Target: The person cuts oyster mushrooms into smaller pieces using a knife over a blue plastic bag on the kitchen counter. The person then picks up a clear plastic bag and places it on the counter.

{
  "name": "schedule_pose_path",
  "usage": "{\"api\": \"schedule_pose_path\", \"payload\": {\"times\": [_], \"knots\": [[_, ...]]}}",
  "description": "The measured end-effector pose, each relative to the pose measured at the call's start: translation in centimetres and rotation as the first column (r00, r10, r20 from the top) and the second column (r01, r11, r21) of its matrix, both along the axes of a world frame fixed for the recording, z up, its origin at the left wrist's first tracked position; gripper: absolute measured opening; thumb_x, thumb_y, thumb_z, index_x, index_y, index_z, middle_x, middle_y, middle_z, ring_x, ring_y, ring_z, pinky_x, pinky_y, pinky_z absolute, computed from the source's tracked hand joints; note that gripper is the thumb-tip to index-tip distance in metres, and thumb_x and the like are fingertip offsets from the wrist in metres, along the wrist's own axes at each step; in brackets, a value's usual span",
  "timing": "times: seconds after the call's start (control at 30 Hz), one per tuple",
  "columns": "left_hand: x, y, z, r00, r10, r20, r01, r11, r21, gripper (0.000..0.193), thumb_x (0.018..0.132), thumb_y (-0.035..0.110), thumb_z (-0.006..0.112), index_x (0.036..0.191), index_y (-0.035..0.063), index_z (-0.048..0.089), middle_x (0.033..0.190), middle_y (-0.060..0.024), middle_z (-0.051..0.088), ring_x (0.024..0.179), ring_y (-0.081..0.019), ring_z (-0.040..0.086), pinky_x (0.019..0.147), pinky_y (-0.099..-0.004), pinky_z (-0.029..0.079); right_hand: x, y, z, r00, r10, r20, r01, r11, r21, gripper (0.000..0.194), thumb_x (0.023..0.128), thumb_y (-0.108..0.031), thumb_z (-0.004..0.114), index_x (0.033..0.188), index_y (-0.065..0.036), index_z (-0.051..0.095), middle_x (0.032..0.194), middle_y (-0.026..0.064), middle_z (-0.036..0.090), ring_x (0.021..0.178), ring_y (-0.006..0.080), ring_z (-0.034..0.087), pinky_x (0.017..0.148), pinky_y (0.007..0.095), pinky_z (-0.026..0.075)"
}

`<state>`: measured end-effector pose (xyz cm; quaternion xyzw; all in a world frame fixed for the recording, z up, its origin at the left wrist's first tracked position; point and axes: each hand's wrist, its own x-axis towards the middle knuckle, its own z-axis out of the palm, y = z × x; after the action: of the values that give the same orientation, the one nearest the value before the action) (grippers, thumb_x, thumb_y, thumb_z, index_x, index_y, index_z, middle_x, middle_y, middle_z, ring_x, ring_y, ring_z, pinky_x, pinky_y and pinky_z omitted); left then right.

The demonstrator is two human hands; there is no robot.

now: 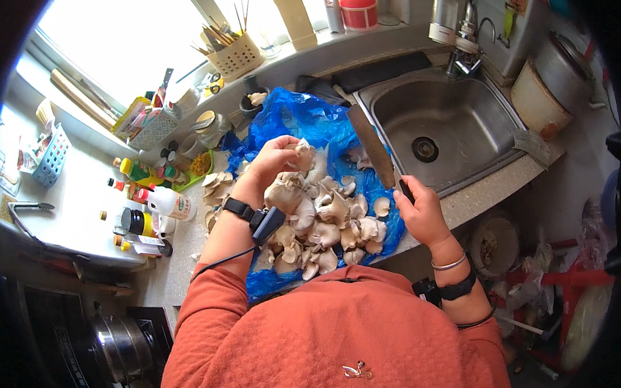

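Note:
A heap of pale oyster mushrooms (324, 234) lies spread over a blue plastic bag (293, 114) on the speckled counter. Above the far side of the heap, my left hand (273, 159) grips an oyster mushroom piece (304, 155); my palm hides part of it. My right hand (420, 208) holds a kitchen knife (371, 139) by its black handle, blade pointing up and away from me. That blade is apart from the mushroom in my left hand, over the bag's right side beside the sink. A few more mushrooms (360, 157) show behind the blade in the bag.
To the right is a stainless steel sink (446, 127) with a faucet (464, 61). Several bottles (169, 202), a glass jar (212, 129) and a green tray (201, 167) stand left. A perforated basket (237, 57) sits on the windowsill. Below right is a bin (493, 246).

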<state>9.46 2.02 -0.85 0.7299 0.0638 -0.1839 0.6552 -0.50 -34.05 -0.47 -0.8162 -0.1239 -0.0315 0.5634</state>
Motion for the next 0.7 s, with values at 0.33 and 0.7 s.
{"api": "schedule_pose_path", "payload": {"times": [0.33, 0.7], "knots": [[-5.6, -0.1, 1.7, 0.997, 0.083, 0.005, -0.076, 0.924, -0.375, 0.031, 0.092, 0.009, 0.068, 0.122, 0.0055, 0.060, 0.112, -0.0083, 0.070, 0.093, -0.0202, 0.071, 0.080, -0.0344, 0.062, 0.0, 2.9, 1.8, 0.972, 0.228, 0.061, -0.223, 0.971, -0.082, 0.022, 0.094, -0.013, 0.064, 0.110, 0.001, 0.062, 0.087, 0.0227, 0.068, 0.080, 0.0407, 0.067, 0.069, 0.0434, 0.052], [-12.6, -2.8, 2.2, 0.979, 0.196, -0.063, -0.191, 0.751, -0.632, 0.027, 0.093, 0.006, 0.062, 0.120, 0.0090, 0.059, 0.108, -0.0043, 0.068, 0.094, -0.0161, 0.069, 0.079, -0.0318, 0.059, -1.9, 6.6, 3.3, 0.857, 0.373, 0.356, -0.357, 0.927, -0.113, 0.026, 0.092, -0.006, 0.067, 0.117, -0.002, 0.063, 0.099, 0.0191, 0.070, 0.084, 0.0367, 0.070, 0.070, 0.0398, 0.055]]}}
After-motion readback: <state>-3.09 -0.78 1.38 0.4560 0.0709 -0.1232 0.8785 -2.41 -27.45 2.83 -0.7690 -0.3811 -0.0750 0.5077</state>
